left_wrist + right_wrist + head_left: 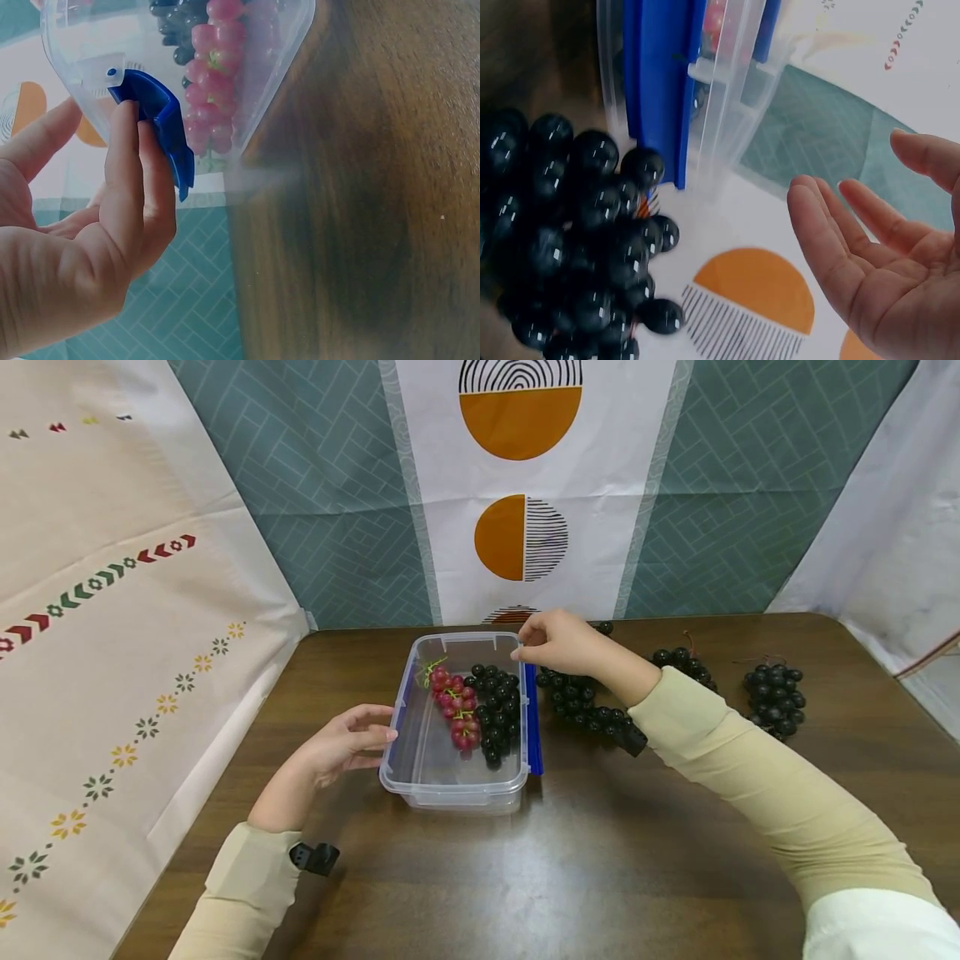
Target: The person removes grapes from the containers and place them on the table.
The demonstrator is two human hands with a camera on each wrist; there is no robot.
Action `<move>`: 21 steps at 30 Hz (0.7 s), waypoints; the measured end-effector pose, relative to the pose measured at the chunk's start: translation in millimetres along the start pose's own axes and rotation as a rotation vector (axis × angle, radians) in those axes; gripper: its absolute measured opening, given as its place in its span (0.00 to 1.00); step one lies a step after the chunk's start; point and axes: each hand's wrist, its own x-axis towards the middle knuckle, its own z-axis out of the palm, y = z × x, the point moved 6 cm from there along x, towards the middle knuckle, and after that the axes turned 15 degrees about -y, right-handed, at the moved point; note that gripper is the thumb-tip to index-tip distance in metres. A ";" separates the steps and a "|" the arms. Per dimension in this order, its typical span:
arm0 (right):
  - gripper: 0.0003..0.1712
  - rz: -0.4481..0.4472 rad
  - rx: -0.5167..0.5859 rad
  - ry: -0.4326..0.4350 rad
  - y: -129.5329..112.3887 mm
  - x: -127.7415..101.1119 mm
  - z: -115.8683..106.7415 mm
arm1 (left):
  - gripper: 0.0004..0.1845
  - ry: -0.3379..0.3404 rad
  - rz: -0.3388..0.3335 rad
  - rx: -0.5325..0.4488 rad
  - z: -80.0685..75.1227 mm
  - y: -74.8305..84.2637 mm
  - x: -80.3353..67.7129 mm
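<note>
A clear plastic container (450, 789) with blue latches stands on the table. Inside lie a bunch of red grapes (456, 706) and a bunch of black grapes (495, 714). I cannot tell whether a clear lid covers them. My left hand (348, 747) is at the container's left side. Its fairly straight fingers touch a blue latch (161, 120) that sticks out from the wall. Over the back right corner is my right hand (558, 639), fingers loosely bent. The right wrist view shows nothing held in it, and the long blue latch (658, 82) lies apart from it.
Right of the container, more black grapes (573, 693) lie partly under my right forearm. Two further black bunches (775, 697) (681, 658) rest farther right on the wooden table (600, 860). Patterned cloth (322, 485) hangs behind the table's back edge.
</note>
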 end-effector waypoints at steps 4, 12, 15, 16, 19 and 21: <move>0.23 0.032 -0.010 -0.014 -5.3 9.9 9.2 | 0.32 0.006 0.013 -0.019 -0.7 -1.5 0.0; 0.24 0.071 -0.026 -0.046 -6.2 27.9 24.9 | 0.33 0.011 0.016 -0.030 0.4 -2.3 -1.5; 0.25 0.075 -0.048 -0.059 -7.4 34.5 29.1 | 0.33 0.007 0.019 -0.033 -0.2 -2.7 -1.1; 0.25 0.080 -0.060 -0.066 -8.1 36.5 30.4 | 0.33 0.007 0.018 -0.036 -0.4 -3.1 -0.8; 0.27 0.109 -0.089 -0.093 -10.2 42.3 34.6 | 0.33 0.002 0.017 -0.039 -1.0 -4.4 0.0; 0.29 0.124 -0.110 -0.107 -12.1 45.7 37.3 | 0.33 0.002 0.016 -0.038 -1.3 -4.8 0.3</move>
